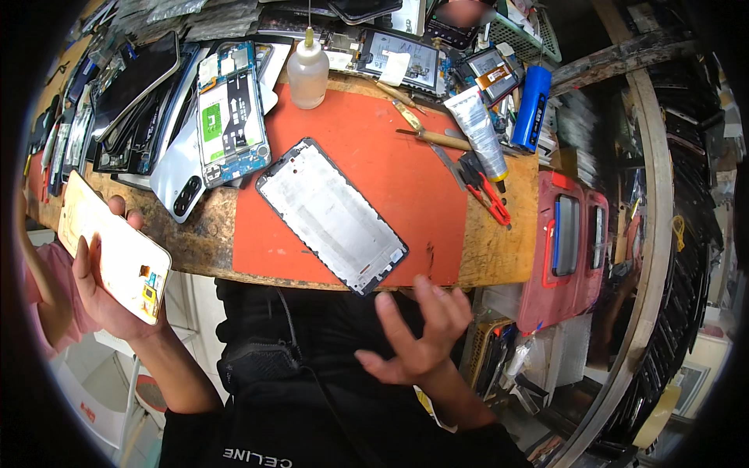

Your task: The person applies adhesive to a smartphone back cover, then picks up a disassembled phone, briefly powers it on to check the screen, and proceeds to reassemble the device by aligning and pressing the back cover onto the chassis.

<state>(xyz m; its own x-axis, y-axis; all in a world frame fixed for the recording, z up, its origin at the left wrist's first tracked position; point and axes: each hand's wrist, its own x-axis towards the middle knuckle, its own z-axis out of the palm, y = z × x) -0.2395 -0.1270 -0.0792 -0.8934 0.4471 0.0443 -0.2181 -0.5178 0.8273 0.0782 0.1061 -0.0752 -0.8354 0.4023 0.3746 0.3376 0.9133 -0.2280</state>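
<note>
My left hand (pixel 117 312) is raised off the left end of the bench, its fingers wrapped around the edges of a phone screen panel (pixel 113 242). The panel's pale back catches the light, and a small yellow and blue flex connector sits near its lower end. A phone frame (pixel 331 210), silver inside with a black rim, lies diagonally on the orange mat (pixel 406 171). Just off the bench's front edge, my right hand (pixel 421 335) hovers with fingers spread and nothing in it, close to the frame's lower end.
Left of the mat lie an opened phone (pixel 234 117), a silver back cover (pixel 179 175) and stacked phones (pixel 136 86). A clear dropper bottle (pixel 308 74) stands behind. Red-handled pliers (pixel 488 195), a glue tube (pixel 477 132) and a blue cylinder (pixel 532 109) lie right. Someone's pink sleeve (pixel 58 288) shows far left.
</note>
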